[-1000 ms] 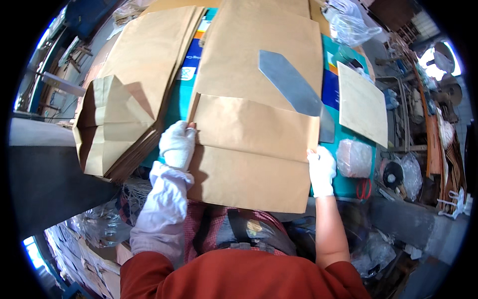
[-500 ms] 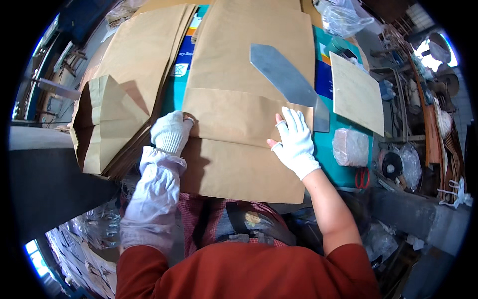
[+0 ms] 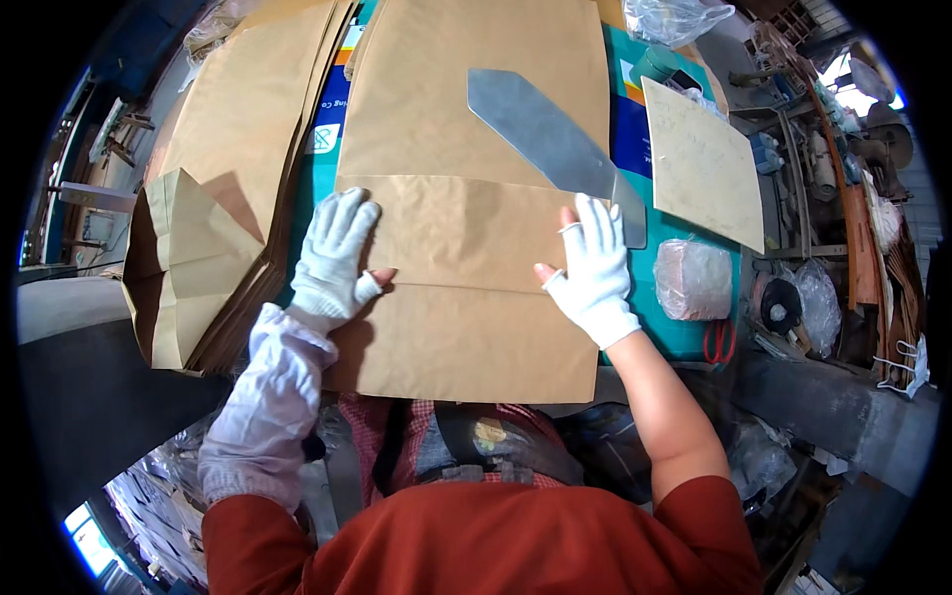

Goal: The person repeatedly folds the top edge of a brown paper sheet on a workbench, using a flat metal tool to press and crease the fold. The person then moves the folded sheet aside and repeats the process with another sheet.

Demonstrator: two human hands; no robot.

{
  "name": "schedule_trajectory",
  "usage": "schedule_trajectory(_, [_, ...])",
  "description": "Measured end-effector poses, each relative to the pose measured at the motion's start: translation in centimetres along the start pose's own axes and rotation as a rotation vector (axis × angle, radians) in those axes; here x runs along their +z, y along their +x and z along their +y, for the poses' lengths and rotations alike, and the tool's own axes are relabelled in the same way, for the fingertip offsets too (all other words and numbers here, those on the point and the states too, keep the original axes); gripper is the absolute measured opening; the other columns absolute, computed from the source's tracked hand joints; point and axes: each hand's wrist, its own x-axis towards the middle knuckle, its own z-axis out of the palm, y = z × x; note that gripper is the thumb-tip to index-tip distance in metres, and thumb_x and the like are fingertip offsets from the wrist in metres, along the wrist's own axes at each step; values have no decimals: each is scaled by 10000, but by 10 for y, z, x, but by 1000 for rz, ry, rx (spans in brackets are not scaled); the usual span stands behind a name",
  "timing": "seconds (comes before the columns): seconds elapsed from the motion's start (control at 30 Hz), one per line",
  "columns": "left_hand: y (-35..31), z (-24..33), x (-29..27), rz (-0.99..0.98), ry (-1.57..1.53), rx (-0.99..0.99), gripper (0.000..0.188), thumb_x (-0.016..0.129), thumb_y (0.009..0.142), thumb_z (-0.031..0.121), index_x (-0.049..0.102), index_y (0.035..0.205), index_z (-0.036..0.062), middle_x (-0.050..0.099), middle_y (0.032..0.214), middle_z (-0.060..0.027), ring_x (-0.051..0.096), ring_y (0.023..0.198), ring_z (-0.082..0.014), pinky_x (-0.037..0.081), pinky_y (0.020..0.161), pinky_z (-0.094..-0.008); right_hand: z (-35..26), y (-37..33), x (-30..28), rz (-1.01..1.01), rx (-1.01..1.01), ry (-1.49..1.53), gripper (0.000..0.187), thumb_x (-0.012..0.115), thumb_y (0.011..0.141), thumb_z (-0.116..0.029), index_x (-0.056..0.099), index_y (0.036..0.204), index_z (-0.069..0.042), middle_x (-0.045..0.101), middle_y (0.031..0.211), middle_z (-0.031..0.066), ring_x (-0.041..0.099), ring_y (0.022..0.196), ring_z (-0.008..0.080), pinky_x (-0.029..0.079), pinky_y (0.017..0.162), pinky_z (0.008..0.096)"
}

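Observation:
A large brown paper bag [image 3: 466, 347] lies flat before me, with a band folded over across its near part. On the left edge of that fold rests my left hand [image 3: 341, 254], in a white glove with the thumb tip bare, fingers stretched out. My right hand [image 3: 597, 273], in a white glove with bare thumb and forefinger tips, lies flat and spread on the fold's right edge. Just beyond my right fingers, a grey metal plate [image 3: 540, 129] with a pointed end lies slanted over the bag, its near end by the right edge. Neither hand grips anything.
At left lies a stack of brown paper bags [image 3: 243, 99], with one opened bag end [image 3: 193, 268] standing up. To the right are a pale flat board [image 3: 702, 164], a plastic-wrapped block [image 3: 694, 280], red-handled scissors [image 3: 719, 342] and a clear plastic bag [image 3: 674, 20].
My left hand has opened from a closed grip at the fold's left edge and now lies flat there. My right hand stays spread on the right side. The whole view has shifted slightly.

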Motion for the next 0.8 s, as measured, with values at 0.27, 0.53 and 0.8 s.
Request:
schedule_trajectory(0.27, [57, 44, -17, -38, 176, -50, 815, 794, 754, 416, 497, 1374, -22, 552, 1362, -212, 485, 1314, -437, 382, 1146, -550, 31, -20, 14, 295, 20, 372, 535, 710, 898, -239, 591, 1351, 18, 580, 1441, 210, 519, 1359, 429, 299, 1226, 594])
schedule_trajectory(0.53, [84, 67, -75, -66, -136, -88, 422, 694, 889, 304, 689, 1224, 47, 692, 1211, -149, 639, 1179, -340, 531, 989, -445, -14, -58, -32, 210, 53, 258, 439, 735, 816, -245, 680, 1173, 5, 583, 1437, 188, 500, 1373, 421, 304, 1223, 621])
schedule_trajectory(0.8, [37, 86, -94, -19, -27, -1, 628, 810, 795, 185, 613, 1376, 51, 629, 1417, -144, 537, 1367, -384, 457, 1118, -490, -101, 32, -82, 246, -156, 178, 734, 848, 692, -269, 624, 1337, 1, 475, 1537, 222, 437, 1430, 433, 308, 1216, 644])
